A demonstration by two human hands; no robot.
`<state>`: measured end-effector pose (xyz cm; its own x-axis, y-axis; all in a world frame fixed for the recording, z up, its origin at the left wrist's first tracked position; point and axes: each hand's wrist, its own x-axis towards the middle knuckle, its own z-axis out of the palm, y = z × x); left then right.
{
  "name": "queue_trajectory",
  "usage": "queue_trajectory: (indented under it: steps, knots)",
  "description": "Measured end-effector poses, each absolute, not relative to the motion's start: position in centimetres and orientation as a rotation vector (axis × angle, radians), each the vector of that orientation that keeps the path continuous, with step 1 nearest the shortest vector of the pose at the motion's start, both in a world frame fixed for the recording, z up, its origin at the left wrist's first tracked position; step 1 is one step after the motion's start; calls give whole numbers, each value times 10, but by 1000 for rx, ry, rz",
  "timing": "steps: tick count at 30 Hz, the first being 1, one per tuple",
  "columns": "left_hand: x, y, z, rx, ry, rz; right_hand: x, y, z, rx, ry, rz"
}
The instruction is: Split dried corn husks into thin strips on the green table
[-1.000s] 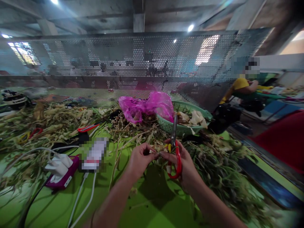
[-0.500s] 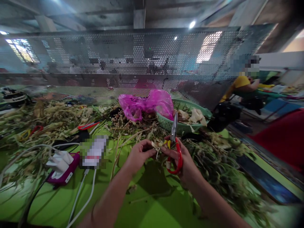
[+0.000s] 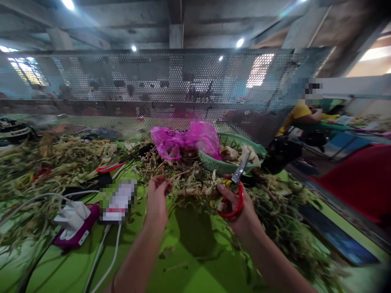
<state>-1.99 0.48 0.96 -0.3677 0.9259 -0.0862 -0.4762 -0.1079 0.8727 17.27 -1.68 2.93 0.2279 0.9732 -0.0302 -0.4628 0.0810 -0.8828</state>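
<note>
My right hand [image 3: 240, 207] is closed around red-handled scissors [image 3: 240, 175], whose blades point up and away to the right. At its thumb and fingertips is a pale, dry plant piece [image 3: 214, 179], partly covered by the fingers. My left hand [image 3: 159, 193] hovers apart to the left, above the front edge of a heap of dried stems [image 3: 183, 173]. Its fingers are curled together, and whatever may be between them is hidden. Just beyond my right hand stands a green plastic basket [image 3: 210, 160] holding dry, papery plant pieces.
A pink plastic bag [image 3: 186, 138] lies against the basket. To the left are a phone [image 3: 119, 201], a purple power strip [image 3: 77, 228] with white plugs, cables and a red-handled cutter [image 3: 111, 167]. Greenish plants [image 3: 287, 228] cover the right side. A perforated metal screen [image 3: 137, 97] stands behind.
My left hand has come away from the plant piece and moved left. My right hand has shifted slightly right, and the scissors have tilted further to the right.
</note>
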Motion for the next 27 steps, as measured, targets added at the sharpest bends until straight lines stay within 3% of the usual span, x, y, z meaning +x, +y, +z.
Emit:
queue_trajectory:
  steps: [5, 12, 18, 27]
  knots:
    - [8, -10, 10, 937, 818, 1166, 169, -19, 28, -901, -704, 1239]
    - [7, -11, 13, 909, 874, 1298, 160, -26, 26, -1006, -868, 1250]
    - [1, -8, 9, 742, 768, 1199, 149, -37, 32, -1050, -960, 1304]
    - [11, -16, 13, 956, 854, 1168, 151, -31, 28, -1004, -1060, 1045]
